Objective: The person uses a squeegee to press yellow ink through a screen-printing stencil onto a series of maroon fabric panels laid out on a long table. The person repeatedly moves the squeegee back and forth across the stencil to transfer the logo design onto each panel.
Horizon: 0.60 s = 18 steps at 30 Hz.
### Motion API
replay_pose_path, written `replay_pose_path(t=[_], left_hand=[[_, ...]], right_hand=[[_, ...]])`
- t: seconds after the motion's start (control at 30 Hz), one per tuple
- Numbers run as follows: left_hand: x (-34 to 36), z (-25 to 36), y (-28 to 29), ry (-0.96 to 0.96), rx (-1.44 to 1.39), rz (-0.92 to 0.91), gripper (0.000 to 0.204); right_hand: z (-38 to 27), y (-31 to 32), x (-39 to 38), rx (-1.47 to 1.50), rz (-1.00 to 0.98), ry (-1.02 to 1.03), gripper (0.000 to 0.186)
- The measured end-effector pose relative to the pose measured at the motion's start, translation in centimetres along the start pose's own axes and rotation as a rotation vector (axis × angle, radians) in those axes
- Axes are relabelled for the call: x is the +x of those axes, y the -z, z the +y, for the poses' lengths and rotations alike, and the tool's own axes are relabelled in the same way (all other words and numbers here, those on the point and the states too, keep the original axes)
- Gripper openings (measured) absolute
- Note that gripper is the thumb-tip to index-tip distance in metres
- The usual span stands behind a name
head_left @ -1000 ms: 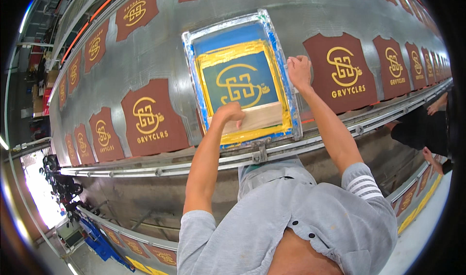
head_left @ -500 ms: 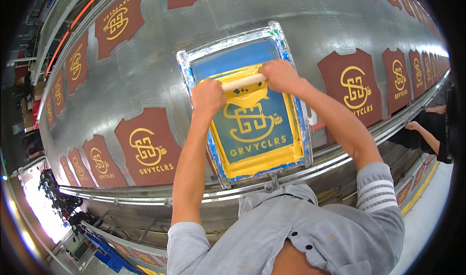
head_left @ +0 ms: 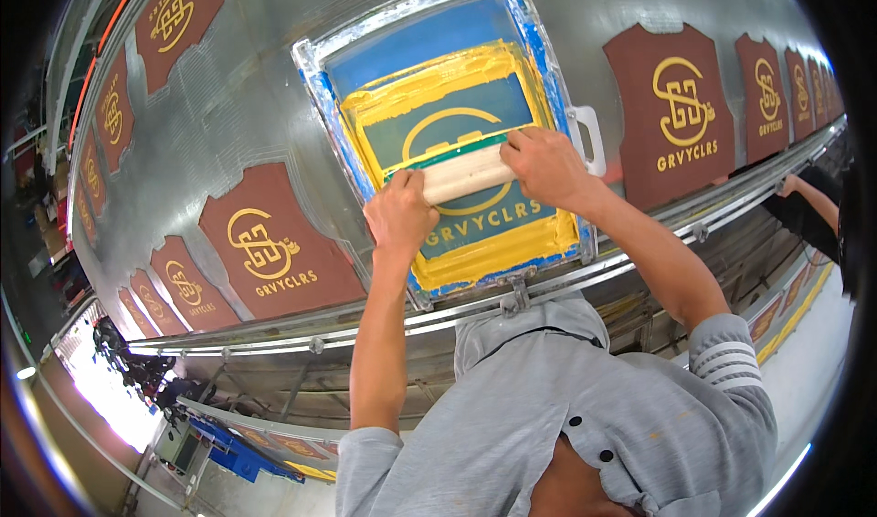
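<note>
Both my hands are closed on a squeegee [head_left: 468, 175] with a pale wooden handle and a green blade edge. My left hand [head_left: 400, 212] wraps its left end, and my right hand [head_left: 546, 164] grips the right end. The squeegee lies across the middle of a screen-printing frame [head_left: 322, 106], its blade against the blue-green mesh. Yellow ink [head_left: 375, 102] is smeared thickly along the mesh's far end, sides and near end. A yellow emblem and lettering show through the mesh, partly covered by the handle. Whatever lies under the screen is hidden.
Printed maroon shirt pieces lie on the long metal table, one piece [head_left: 274, 243] left of the frame and another [head_left: 671, 110] right. A white handle [head_left: 590, 141] sticks out at the frame's right. A metal rail [head_left: 365, 334] edges the table. Another person's arm [head_left: 813, 202] shows far right.
My hands have drawn the squeegee toward me, from the far ink band to mid-screen. The handle has tilted and the green blade edge now shows. The whole view has shifted.
</note>
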<state>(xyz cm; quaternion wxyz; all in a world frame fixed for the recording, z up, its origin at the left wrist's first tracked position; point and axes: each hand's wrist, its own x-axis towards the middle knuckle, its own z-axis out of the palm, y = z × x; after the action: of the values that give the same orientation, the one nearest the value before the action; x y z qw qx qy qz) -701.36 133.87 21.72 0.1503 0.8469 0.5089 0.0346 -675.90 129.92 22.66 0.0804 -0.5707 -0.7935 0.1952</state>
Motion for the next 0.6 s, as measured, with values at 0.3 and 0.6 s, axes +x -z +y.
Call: replay_pose_path(t=[0.3, 0.6], left_hand=[[-12.8, 4.6, -2.1, 0.076, -0.055, -0.037, 0.04], [-13.9, 5.8, -0.8, 0.08, 0.046, -0.183, 0.023]], right_hand=[[-5.4, -3.8, -11.6, 0.089, 0.04, -0.002, 0.011], [-5.6, -2.5, -13.3, 0.312, -0.045, 0.014, 0.035]])
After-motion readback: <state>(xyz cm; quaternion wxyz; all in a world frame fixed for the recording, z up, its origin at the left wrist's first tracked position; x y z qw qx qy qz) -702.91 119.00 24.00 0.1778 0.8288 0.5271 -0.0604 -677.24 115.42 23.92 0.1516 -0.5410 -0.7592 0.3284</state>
